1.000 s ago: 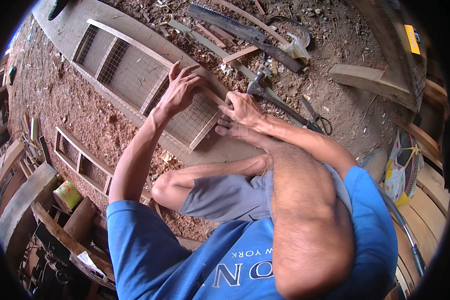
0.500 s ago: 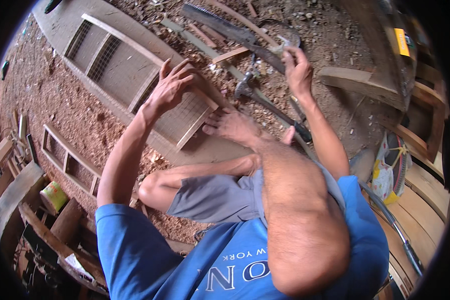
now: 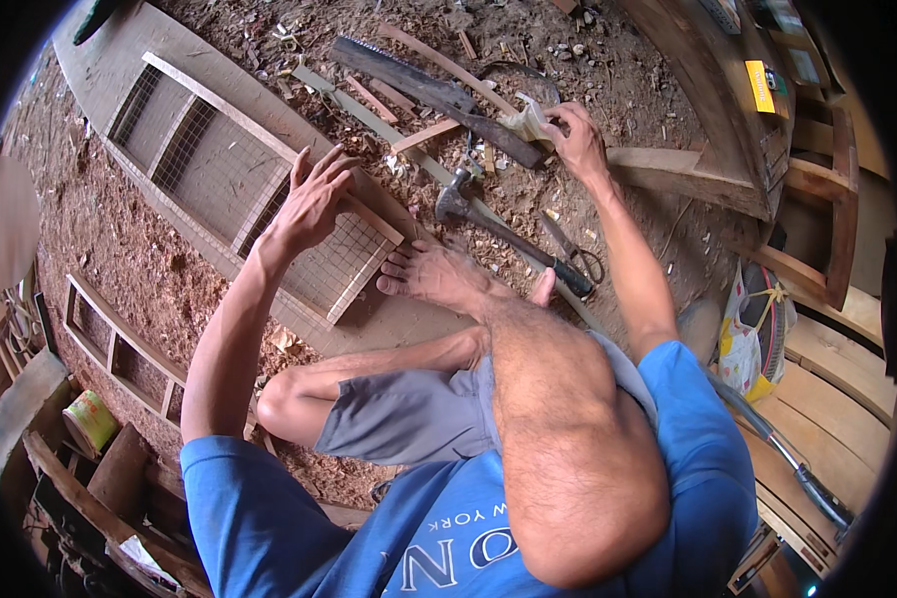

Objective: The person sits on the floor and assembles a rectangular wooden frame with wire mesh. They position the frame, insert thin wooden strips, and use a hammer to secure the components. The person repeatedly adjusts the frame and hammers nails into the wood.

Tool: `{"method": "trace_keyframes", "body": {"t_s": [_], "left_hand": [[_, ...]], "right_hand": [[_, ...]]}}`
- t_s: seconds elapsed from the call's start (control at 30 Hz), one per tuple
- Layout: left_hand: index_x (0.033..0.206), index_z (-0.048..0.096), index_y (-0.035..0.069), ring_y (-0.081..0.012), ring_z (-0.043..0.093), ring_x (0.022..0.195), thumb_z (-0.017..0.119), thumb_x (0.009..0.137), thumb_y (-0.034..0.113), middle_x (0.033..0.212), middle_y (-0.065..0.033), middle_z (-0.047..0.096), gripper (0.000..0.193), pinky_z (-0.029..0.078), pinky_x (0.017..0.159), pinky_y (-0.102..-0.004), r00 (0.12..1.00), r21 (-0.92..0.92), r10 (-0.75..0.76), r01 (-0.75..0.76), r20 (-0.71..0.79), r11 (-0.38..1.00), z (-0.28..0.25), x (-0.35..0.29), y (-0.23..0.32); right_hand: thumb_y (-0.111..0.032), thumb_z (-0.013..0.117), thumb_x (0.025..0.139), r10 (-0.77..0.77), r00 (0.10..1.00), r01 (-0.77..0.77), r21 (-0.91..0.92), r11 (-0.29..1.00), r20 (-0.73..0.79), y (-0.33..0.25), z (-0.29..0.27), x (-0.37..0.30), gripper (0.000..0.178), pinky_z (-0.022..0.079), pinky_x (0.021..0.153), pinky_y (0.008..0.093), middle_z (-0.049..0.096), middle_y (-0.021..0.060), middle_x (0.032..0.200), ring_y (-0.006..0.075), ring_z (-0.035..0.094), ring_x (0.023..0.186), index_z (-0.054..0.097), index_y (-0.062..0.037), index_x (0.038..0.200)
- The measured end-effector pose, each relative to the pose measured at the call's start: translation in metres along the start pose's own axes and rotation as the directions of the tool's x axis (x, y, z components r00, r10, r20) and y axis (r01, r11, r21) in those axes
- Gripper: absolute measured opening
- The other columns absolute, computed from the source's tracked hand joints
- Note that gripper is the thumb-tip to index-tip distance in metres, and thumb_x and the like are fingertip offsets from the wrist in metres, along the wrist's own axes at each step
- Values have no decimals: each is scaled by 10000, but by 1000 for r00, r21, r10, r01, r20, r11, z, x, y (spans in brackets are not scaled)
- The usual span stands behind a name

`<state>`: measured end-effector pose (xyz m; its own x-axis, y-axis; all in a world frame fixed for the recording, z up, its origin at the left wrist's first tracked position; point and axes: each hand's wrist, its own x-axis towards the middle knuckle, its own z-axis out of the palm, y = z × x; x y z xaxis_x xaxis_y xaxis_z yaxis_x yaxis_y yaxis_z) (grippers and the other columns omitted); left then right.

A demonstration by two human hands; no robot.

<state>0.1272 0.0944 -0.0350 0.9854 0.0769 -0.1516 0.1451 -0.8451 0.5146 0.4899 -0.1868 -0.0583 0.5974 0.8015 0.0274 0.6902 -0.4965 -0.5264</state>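
While seated, left hand (image 3: 314, 199) splayed.

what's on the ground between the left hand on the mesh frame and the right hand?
Head view: a hammer lies between the left hand and the right hand, plus wood strips and shavings.

Pale wooden frame (image 3: 269, 189) with grey grid-patterned wire mesh (image 3: 344, 264); blue shirt (image 3: 688, 439), grey shorts (image 3: 409, 419), reddish sawdust floor (image 3: 120, 259).

Right hand (image 3: 575, 140) fingertips hide pale scrap's (image 3: 528, 120) far end
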Motion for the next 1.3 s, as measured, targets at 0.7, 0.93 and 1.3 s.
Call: {"method": "trace_keyframes", "body": {"t_s": [0.7,0.93,1.3], "left_hand": [[1413,509,135,-262,269,1502,724,748,72,1498,-109,460,701,80,1203,-610,999,51,7,-9,42,999,9,-3,-11],[1361,528,162,-231,250,1507,592,934,131,1506,-65,452,433,11,1246,-596,999,88,-35,32,32,996,8,-5,-3],[1417,508,163,-249,305,1483,571,969,236,1503,-64,471,458,42,1228,-618,1000,182,-9,4,22,983,17,-5,-9]], "right_hand": [[-168,661,854,6,896,-17,22,1000,444,36,15,44,262,514,762,355,742,156,962,215,687,842,740,11,1029],[-80,607,869,-120,931,143,-43,989,344,21,16,39,175,491,771,374,679,171,851,269,655,809,686,39,970],[-98,580,895,-119,947,182,-194,964,298,18,14,29,182,499,840,425,677,205,996,364,655,939,652,7,1025]]}}
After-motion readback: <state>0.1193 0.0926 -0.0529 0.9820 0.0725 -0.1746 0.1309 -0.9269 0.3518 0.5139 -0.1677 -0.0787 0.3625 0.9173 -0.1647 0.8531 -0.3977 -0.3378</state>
